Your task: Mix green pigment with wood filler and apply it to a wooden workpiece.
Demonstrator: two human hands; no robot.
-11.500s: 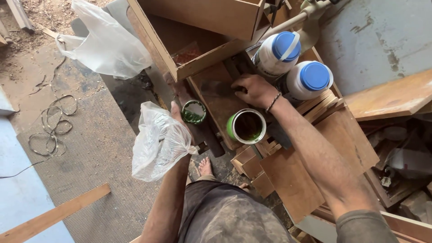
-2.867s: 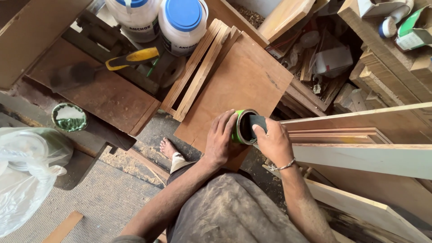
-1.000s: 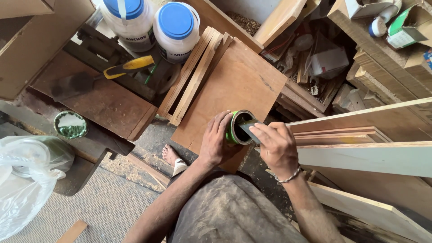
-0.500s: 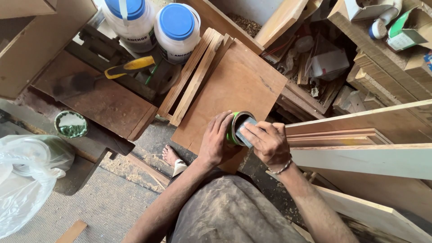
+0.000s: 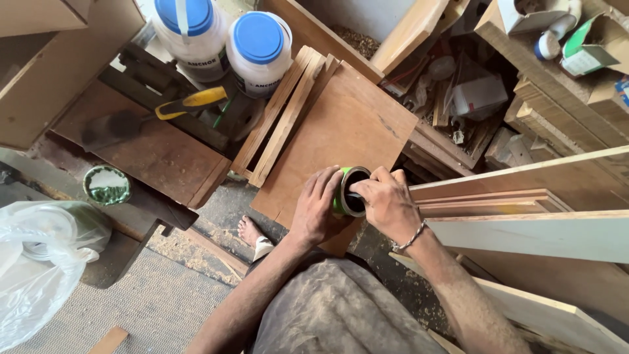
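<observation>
On plywood (image 5: 341,124), green tin (image 5: 343,191) sits between both hands.

The left hand (image 5: 316,210) gripped the side of an open green can (image 5: 349,192) that stood tilted on a brown plywood board (image 5: 341,128). The right hand (image 5: 386,203) reached into the can's mouth, fingers curled over something hidden inside. Two white jars with blue lids (image 5: 259,42) stood beyond, near a yellow-handled tool (image 5: 190,101).

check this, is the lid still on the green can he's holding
No, the green can is open, its dark inside showing, and the round lid lies apart on a board at the left.
</observation>
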